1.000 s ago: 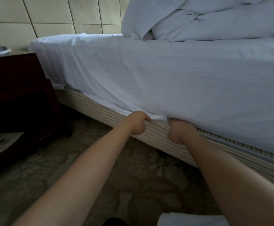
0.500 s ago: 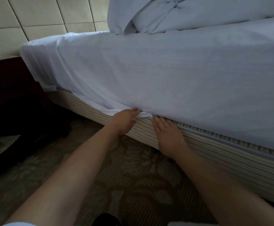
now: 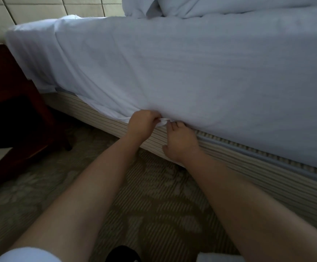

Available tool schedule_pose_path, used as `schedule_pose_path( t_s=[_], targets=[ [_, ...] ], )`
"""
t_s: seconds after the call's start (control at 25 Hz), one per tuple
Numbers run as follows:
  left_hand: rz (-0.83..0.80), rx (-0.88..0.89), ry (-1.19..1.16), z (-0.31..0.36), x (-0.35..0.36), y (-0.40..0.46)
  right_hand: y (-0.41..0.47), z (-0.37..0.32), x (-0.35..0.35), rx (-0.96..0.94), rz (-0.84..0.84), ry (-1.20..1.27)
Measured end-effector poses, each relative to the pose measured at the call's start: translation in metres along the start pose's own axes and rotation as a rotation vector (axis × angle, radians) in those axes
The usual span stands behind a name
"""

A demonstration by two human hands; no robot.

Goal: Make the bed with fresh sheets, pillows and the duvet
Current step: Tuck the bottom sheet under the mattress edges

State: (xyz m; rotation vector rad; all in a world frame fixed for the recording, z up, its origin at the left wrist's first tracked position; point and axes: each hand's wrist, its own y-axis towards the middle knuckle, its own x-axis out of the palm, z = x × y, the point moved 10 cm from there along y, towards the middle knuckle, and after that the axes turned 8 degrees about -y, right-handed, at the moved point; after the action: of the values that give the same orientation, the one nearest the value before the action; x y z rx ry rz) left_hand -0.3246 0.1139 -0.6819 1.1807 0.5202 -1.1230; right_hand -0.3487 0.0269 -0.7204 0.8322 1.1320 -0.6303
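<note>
At frame centre, the left hand (image 3: 141, 123) pinches the white bed sheet (image 3: 172, 72) hem while the right hand (image 3: 180, 141), fingers straight, apparently tucks it under the mattress.

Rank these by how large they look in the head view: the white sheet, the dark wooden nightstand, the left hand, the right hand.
1. white sheet, covering most of the frame
2. dark wooden nightstand, partly cut off at the left edge
3. left hand and right hand: they look about alike, so I won't rank them.
</note>
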Motion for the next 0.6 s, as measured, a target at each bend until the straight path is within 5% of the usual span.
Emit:
schedule_pose_path(
  t_s=[0.6],
  targets=[
    [0.007, -0.145, 0.186, -0.004, -0.001, 0.023, -0.004, 0.006, -0.001, -0.053, 0.024, 0.199]
  ],
)
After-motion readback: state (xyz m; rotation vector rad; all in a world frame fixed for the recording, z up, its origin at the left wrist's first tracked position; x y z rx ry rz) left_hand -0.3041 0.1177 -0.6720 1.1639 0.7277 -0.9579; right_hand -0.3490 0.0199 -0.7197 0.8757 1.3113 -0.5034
